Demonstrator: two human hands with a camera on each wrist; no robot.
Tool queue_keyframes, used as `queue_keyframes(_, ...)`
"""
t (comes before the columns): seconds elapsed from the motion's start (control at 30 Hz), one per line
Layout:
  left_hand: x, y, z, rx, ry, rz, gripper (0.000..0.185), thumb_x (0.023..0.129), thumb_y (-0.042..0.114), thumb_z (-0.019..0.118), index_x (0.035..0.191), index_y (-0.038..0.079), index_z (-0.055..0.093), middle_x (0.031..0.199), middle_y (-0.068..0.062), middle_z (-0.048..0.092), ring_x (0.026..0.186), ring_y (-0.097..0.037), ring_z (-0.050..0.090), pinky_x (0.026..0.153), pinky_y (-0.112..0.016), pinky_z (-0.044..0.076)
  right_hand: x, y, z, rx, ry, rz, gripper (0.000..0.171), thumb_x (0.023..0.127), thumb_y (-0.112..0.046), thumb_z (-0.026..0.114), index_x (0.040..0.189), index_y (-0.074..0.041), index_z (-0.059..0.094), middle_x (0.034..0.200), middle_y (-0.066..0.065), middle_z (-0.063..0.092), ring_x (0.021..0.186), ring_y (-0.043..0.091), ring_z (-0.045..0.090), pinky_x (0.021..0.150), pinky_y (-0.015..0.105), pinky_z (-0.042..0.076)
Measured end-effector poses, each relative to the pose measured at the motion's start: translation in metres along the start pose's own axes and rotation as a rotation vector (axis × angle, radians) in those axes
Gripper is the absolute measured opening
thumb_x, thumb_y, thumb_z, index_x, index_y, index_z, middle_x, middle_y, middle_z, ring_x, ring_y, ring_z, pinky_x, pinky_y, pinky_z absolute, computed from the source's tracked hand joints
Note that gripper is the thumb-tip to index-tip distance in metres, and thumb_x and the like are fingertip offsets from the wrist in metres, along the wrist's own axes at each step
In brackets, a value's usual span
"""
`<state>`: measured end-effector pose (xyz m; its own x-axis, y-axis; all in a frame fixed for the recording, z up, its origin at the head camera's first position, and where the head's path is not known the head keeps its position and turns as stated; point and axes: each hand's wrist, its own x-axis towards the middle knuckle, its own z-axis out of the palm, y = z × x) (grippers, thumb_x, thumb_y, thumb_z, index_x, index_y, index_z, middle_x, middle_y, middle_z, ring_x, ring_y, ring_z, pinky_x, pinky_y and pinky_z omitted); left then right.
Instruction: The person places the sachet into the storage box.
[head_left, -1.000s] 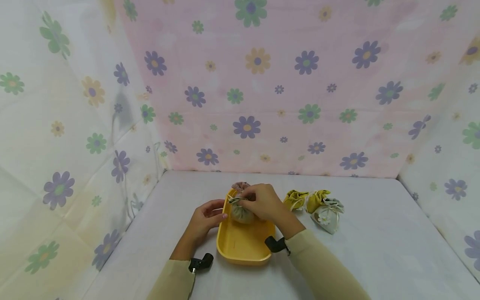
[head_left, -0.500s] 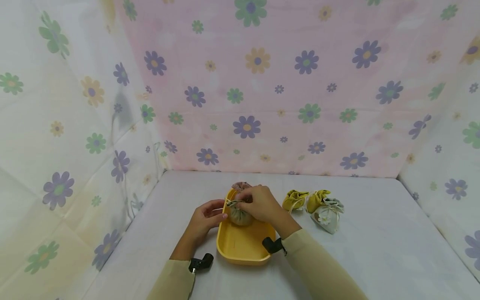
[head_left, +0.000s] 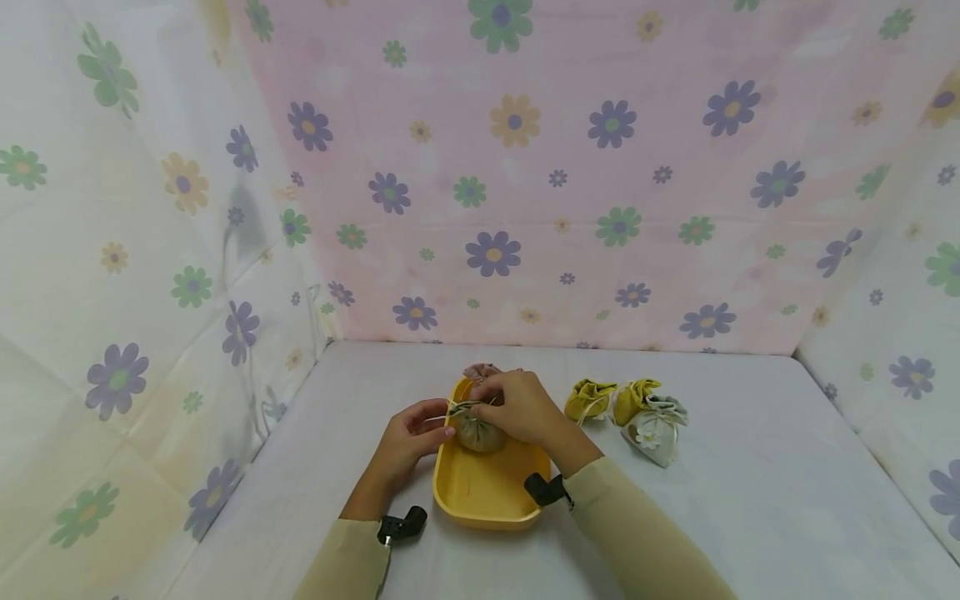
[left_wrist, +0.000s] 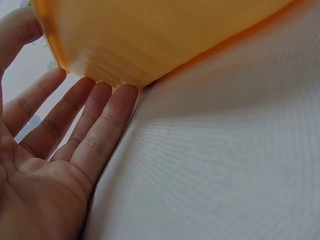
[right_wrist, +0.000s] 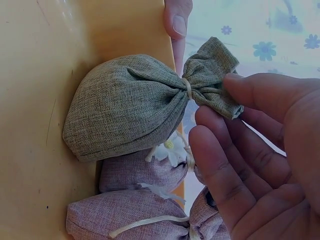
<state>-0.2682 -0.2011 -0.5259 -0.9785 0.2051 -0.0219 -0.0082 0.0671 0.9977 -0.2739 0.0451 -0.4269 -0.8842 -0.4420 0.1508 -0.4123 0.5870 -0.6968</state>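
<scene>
My right hand (head_left: pixel 519 407) pinches the gathered top of a green drawstring pouch (right_wrist: pixel 125 107) between thumb and fingers. The pouch is low inside a yellow tray (head_left: pixel 487 492), its rounded bottom toward the tray floor. Beside it in the right wrist view lie two pinkish-purple pouches (right_wrist: pixel 135 172) with white fabric flowers; in the head view just a pink ruffled top (head_left: pixel 480 372) shows at the tray's far end. My left hand (head_left: pixel 408 442) holds the tray's left side, thumb at the rim and fingertips (left_wrist: pixel 125 95) against the outer wall.
Right of the tray, two mustard-yellow pouches (head_left: pixel 589 400) and a pale grey pouch (head_left: pixel 658 442) with a white flower lie on the white table (head_left: pixel 750 467). Flower-printed cloth (head_left: pixel 555 200) closes off the back and both sides.
My right hand has shifted slightly left and down, bringing the green pouch lower in the tray; over the last half second it barely moves. My left hand stays at the tray's side.
</scene>
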Motion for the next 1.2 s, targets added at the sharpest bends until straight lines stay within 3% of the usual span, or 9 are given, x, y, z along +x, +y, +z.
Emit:
queue_keyframes(0.33,0.003,-0.001,0.001,-0.019,-0.002,-0.007,0.058,0.084,0.03,0.088,0.135,0.017,0.064,0.138,-0.007,0.065,0.126,-0.027,0.065,0.092,-0.036,0.062,-0.008,0.004,-0.006,0.031,0.033,0.037,0.009,0.093,-0.031,0.079,0.101,-0.029,0.079,0.098,-0.013,0.07,0.092,0.009,0.064,0.084,0.029,0.059)
queue_keyframes(0.73,0.006,0.0,0.004,-0.018,0.001,-0.015,0.061,0.081,0.033,0.089,0.134,0.018,0.064,0.139,-0.005,0.064,0.127,-0.026,0.064,0.093,-0.037,0.062,-0.026,0.011,-0.019,0.023,0.094,0.023,0.012,0.094,-0.028,0.078,0.103,-0.021,0.079,0.095,-0.012,0.073,0.087,0.007,0.066,0.078,0.027,0.061)
queue_keyframes(1.0,0.005,0.0,0.006,-0.014,0.005,-0.019,0.061,0.081,0.033,0.09,0.135,0.018,0.064,0.139,-0.005,0.064,0.126,-0.026,0.064,0.093,-0.037,0.062,-0.044,0.016,-0.033,0.076,0.167,-0.015,0.012,0.093,-0.024,0.079,0.104,-0.029,0.079,0.095,-0.013,0.073,0.086,0.008,0.068,0.074,0.025,0.061)
queue_keyframes(1.2,0.002,-0.002,0.001,-0.006,0.024,-0.031,0.063,0.08,0.034,0.09,0.135,0.017,0.064,0.139,-0.006,0.064,0.126,-0.026,0.064,0.094,-0.035,0.062,-0.054,0.026,-0.04,0.031,0.224,-0.036,0.014,0.093,-0.023,0.08,0.106,-0.02,0.079,0.097,-0.012,0.074,0.087,0.006,0.069,0.074,0.023,0.06)
